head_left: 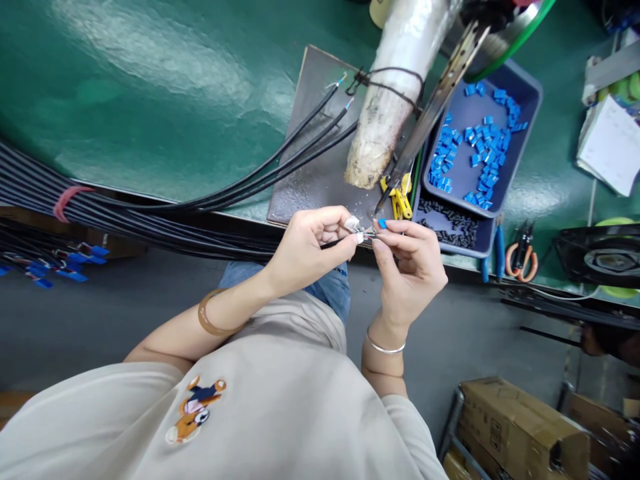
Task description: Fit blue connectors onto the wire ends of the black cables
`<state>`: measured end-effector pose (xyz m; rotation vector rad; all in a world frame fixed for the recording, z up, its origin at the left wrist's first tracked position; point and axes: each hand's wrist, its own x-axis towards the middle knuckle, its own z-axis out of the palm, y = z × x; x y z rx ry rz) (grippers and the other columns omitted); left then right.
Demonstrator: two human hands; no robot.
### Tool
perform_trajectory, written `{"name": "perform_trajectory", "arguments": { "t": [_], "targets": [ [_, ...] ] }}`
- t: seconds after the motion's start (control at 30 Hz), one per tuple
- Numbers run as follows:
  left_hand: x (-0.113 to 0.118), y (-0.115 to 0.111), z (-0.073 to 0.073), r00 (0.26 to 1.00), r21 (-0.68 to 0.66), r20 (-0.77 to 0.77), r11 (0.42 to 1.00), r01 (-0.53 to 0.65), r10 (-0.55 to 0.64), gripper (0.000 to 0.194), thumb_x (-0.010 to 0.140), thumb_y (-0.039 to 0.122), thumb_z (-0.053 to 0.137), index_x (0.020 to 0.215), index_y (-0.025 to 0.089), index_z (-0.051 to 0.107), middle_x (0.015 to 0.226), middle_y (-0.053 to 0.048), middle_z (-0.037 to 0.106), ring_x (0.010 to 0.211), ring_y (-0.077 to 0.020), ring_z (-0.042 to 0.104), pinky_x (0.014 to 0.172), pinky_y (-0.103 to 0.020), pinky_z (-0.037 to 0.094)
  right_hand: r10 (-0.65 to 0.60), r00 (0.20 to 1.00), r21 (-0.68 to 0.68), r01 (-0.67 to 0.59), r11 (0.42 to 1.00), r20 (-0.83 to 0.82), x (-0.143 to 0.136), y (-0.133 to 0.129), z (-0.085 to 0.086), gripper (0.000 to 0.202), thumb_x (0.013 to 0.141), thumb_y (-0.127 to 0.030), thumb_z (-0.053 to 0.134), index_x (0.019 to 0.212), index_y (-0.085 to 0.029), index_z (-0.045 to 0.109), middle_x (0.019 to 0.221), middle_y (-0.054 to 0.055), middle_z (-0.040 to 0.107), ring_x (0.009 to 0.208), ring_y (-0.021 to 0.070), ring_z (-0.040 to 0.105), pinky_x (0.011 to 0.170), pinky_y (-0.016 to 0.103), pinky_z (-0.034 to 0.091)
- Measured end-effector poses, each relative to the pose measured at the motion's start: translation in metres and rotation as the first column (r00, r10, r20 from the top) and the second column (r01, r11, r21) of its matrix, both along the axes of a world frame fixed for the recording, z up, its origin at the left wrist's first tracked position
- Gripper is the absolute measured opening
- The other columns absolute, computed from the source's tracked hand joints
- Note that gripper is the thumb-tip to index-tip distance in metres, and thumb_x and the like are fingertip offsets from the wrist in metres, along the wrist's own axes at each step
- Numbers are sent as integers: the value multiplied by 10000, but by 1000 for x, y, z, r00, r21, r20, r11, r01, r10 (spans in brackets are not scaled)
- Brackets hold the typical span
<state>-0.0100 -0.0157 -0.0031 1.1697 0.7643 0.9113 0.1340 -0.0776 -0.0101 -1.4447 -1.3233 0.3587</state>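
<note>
My left hand (320,243) pinches the end of a black cable near the table's front edge, white tape or wrapping at its fingertips. Facing it, my right hand (413,263) holds a small blue connector (383,223) between thumb and fingers, right by the thin wires at the cable end. The fingertips of both hands almost meet. Behind them, a soldering iron (400,173) points down toward the wires. More black cables (300,150) with stripped ends lie on a dark board (320,87).
A grey bin (533,113) holds blue connectors; a lower bin (484,247) holds black parts. A white wrapped duct (395,87) hangs over the board. Yellow pliers (399,197), orange-handled cutters (521,257) and a cable bundle (125,217) lie nearby.
</note>
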Motion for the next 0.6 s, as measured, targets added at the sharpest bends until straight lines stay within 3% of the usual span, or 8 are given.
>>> {"name": "perform_trajectory", "arguments": {
  "t": [0.3, 0.6],
  "targets": [
    [-2, 3, 4, 997, -112, 11, 991, 79, -78, 122, 738, 96, 677, 668, 138, 587, 534, 30, 601, 389, -12, 438, 374, -124, 335, 10, 999, 8, -10, 1000, -47, 2, 0, -1, 155, 807, -135, 733, 906, -255, 731, 996, 9, 685, 942, 173, 704, 864, 417, 639],
    [-3, 2, 0, 994, -87, -8, 990, 108, -109, 117, 760, 93, 654, 680, 136, 579, 549, 33, 588, 403, -6, 415, 385, -121, 338, 13, 1000, -23, -13, 1000, -13, -2, -1, -3, 81, 827, -180, 721, 885, -236, 714, 978, 13, 691, 914, 154, 699, 789, 351, 628]
  ]
}}
